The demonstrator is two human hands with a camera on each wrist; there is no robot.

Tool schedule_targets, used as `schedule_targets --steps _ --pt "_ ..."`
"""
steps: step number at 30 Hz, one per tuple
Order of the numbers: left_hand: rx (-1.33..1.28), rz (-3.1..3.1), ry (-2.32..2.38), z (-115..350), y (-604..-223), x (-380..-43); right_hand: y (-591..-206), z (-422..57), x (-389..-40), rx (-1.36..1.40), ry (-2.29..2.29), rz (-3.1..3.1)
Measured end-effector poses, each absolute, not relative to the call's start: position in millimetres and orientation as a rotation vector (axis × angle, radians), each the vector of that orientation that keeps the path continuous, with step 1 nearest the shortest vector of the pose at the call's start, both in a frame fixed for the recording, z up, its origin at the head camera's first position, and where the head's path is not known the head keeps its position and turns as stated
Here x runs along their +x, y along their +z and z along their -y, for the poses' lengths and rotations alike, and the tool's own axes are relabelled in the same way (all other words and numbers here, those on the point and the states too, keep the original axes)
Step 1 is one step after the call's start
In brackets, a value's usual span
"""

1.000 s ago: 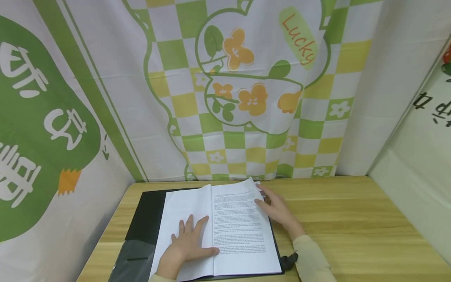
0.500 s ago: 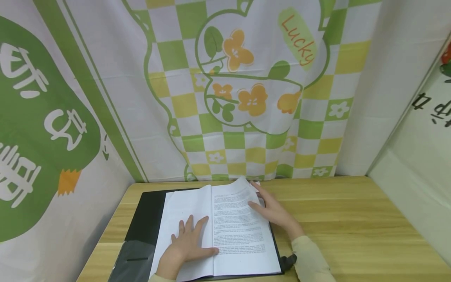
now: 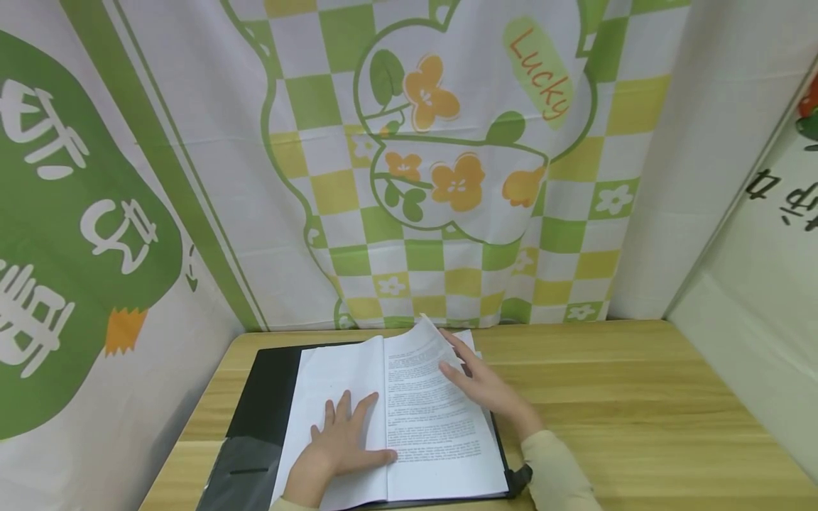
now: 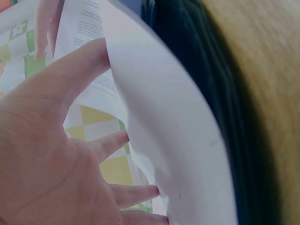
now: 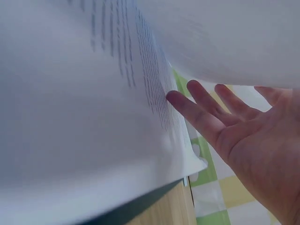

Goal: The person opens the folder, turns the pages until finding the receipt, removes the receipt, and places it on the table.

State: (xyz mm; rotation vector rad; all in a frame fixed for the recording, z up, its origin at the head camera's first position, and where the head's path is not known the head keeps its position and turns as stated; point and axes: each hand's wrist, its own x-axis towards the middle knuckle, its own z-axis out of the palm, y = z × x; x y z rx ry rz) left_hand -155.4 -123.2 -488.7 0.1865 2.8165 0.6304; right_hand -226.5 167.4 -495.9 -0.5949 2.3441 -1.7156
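Note:
An open bound document point(image 3: 431, 433) lies on a black folder point(image 3: 271, 390), its left page point(image 3: 332, 369) blank and its right page covered in print. My left hand point(image 3: 341, 443) rests spread on the left page, thumb reaching across the fold. At the far right corner, my right hand point(image 3: 486, 387) touches the lifted printed page point(image 3: 418, 369), its thumb over the sheet and its fingers at the edge. In the right wrist view the fingers point(image 5: 201, 96) are nearly straight, apart from the thumb, with white sheets curving around them. The left wrist view shows straight fingers point(image 4: 112, 143) along the blank sheet.
The wooden table point(image 3: 639, 411) extends to the right of the folder. A black strap or clasp point(image 3: 520, 479) sits at the folder's right edge. Printed curtains point(image 3: 447, 213) hang behind the table and along both sides.
My right hand has moved left with the page's far corner, which now curls higher and further left. More of the sheet beneath shows. The left hand has stayed in place.

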Motion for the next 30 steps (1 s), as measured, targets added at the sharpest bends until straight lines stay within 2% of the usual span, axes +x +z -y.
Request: schedule_targets --steps 12,23,30 --pt "0.186 -2.794 0.683 125.8 -492.2 -156.2 -493.3 -155.2 -221.7 -0.544 -1.946 -1.884" --pt "0.185 -2.799 0.666 123.9 -487.1 -154.6 -497.6 -144.3 -218.6 -0.599 -1.93 -1.932" --pt "0.311 -2.882 0.719 123.4 -486.7 -156.0 -499.1 -135.7 -217.6 -0.598 -1.863 -2.049"
